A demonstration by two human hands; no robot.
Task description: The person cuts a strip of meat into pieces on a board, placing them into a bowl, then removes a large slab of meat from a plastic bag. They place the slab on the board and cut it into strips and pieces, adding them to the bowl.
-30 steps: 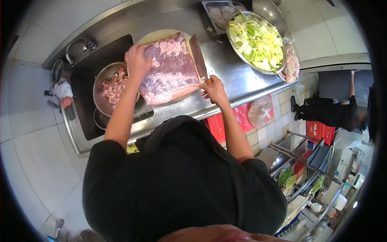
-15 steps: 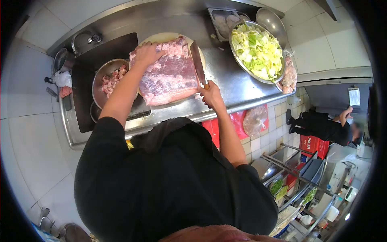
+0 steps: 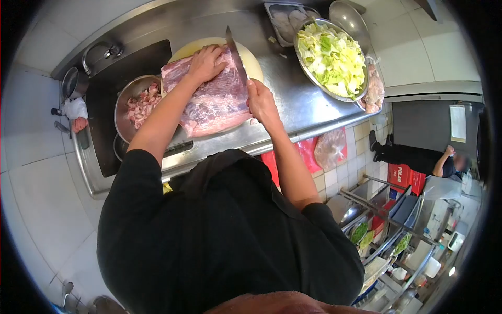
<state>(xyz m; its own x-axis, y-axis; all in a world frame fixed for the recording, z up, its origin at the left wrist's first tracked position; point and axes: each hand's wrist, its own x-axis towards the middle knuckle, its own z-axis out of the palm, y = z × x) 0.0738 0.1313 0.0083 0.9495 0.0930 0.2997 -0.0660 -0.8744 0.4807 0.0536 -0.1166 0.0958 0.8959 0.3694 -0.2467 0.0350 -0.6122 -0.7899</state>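
A large slab of raw meat (image 3: 217, 104) lies on a round pale cutting board (image 3: 252, 64) on the steel counter. My left hand (image 3: 205, 64) rests on the far part of the slab, fingers laid over it and the palm down. In my right hand (image 3: 262, 104) is a large knife (image 3: 236, 55), gripped by the handle, which the fingers mostly hide. Its blade points away from me along the slab's right edge. Left of the slab, a steel bowl (image 3: 121, 107) in the sink holds cut meat pieces (image 3: 142, 107), partly behind my left forearm.
At the right stands a large bowl (image 3: 299, 57) of chopped lettuce (image 3: 334, 60), beside a metal tray (image 3: 272, 23) and a bag of raw meat (image 3: 373, 89). A faucet (image 3: 107, 52) rises behind the sink (image 3: 94, 152). Another person (image 3: 418, 157) stands farther right, near a metal rack (image 3: 387, 225).
My left hand has slid right along the slab, closer to the knife. The knife has moved away from me and left, its tip now past the slab's far edge. The other person has shifted posture.
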